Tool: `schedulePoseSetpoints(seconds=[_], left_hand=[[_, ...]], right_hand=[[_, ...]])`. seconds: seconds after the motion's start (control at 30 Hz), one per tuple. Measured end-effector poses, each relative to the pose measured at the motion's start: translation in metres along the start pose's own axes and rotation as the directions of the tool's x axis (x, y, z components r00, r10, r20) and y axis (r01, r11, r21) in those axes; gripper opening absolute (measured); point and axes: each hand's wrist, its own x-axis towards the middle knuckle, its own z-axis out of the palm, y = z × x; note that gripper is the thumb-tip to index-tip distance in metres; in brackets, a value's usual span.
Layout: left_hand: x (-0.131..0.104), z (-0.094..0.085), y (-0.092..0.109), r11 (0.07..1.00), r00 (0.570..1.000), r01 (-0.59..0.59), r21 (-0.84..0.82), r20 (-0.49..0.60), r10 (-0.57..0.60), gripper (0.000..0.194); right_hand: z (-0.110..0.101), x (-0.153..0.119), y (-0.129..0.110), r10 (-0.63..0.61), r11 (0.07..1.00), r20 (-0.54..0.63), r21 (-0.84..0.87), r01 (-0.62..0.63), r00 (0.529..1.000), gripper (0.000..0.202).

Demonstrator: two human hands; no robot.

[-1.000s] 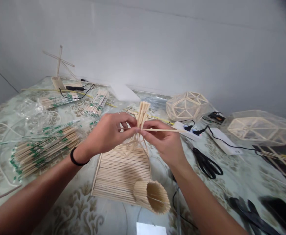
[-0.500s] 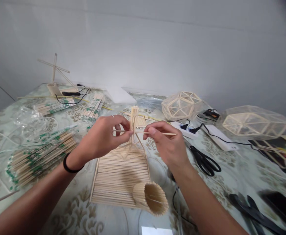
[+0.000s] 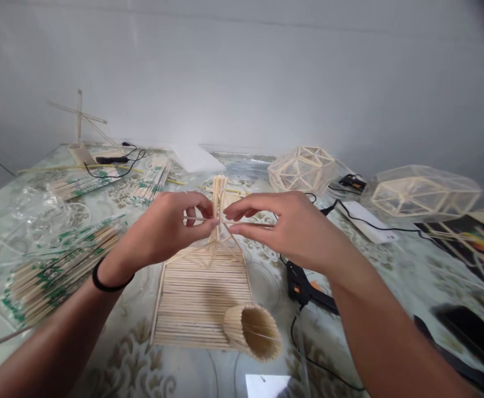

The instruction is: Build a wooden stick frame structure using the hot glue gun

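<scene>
My left hand (image 3: 171, 221), wearing a black wristband, is closed in a pinch on a thin wooden stick (image 3: 252, 224). The stick lies level across an upright bundle of sticks (image 3: 219, 193). On the other side of the bundle is my right hand (image 3: 283, 224), its fingers stretched above the stick and its thumb below, with a gap between. Slanted sticks brace the foot of the bundle on a flat stick panel (image 3: 200, 301). A ribbed wooden cup (image 3: 262, 331) lies tipped at the panel's front right corner, its mouth towards me.
Packs of wooden sticks (image 3: 59, 271) lie at the left. A black glue gun (image 3: 308, 290) rests beside my right forearm, its cable running forward. Stick-framed, clear-sided shapes (image 3: 302, 170) stand at the back right. A small windmill-like stick model (image 3: 79, 124) is at the back left.
My right hand has let go of its pinch on the stick and moved in towards the bundle, fingers now extended. My left hand keeps its pinch. The view has shifted slightly.
</scene>
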Motion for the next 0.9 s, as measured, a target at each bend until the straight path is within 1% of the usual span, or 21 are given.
schedulePoseSetpoints(seconds=[0.07, 0.13, 0.23, 0.33, 0.4, 0.47, 0.57, 0.67, 0.8, 0.9], left_hand=[[0.0, -0.001, -0.001, 1.0, 1.0, 0.001, 0.0, -0.001, -0.001, 0.014], [0.0, -0.001, -0.001, 1.0, 1.0, 0.0, 0.005, -0.004, 0.0, 0.011], [-0.001, -0.003, -0.001, 1.0, 1.0, -0.011, 0.017, -0.009, 0.011, 0.008], [-0.001, -0.004, 0.0, 0.999, 1.0, -0.024, 0.034, -0.015, 0.025, 0.009], [0.0, -0.004, 0.0, 0.999, 1.0, -0.022, 0.045, -0.014, 0.023, 0.009], [0.0, -0.004, -0.001, 0.999, 1.0, -0.019, 0.051, -0.002, 0.019, 0.009], [0.0, -0.006, 0.0, 0.997, 1.0, -0.027, 0.073, 0.014, 0.026, 0.01], [0.001, -0.007, 0.003, 0.991, 0.999, -0.04, 0.125, 0.007, 0.04, 0.011], [0.004, -0.01, 0.009, 0.98, 0.998, -0.058, 0.191, 0.028, 0.054, 0.008], [0.006, -0.011, 0.011, 0.983, 0.997, -0.055, 0.177, 0.055, 0.046, 0.009]], right_hand=[[0.005, 0.005, 0.0, 0.005, 1.0, 0.042, 0.015, -0.006, 0.999, 0.007], [0.009, 0.008, 0.001, 0.005, 1.0, 0.055, 0.021, -0.006, 0.999, 0.006], [0.009, 0.009, 0.003, 0.01, 1.0, 0.053, -0.01, -0.009, 0.999, 0.006], [0.004, 0.007, 0.004, 0.022, 0.997, 0.047, -0.074, -0.019, 0.999, 0.003], [0.0, 0.004, 0.006, 0.019, 0.995, 0.042, -0.094, -0.015, 0.999, 0.007], [-0.001, 0.002, 0.008, 0.004, 0.996, 0.028, -0.084, -0.002, 1.0, 0.011], [0.002, 0.002, 0.012, -0.046, 0.996, 0.008, -0.074, 0.046, 0.999, 0.011], [0.006, 0.003, 0.012, -0.084, 0.993, 0.002, -0.088, 0.084, 0.996, 0.01], [0.007, 0.005, 0.01, -0.092, 0.99, 0.012, -0.106, 0.093, 0.996, 0.009], [0.008, 0.006, 0.009, -0.076, 0.993, 0.024, -0.083, 0.078, 0.997, 0.008]])
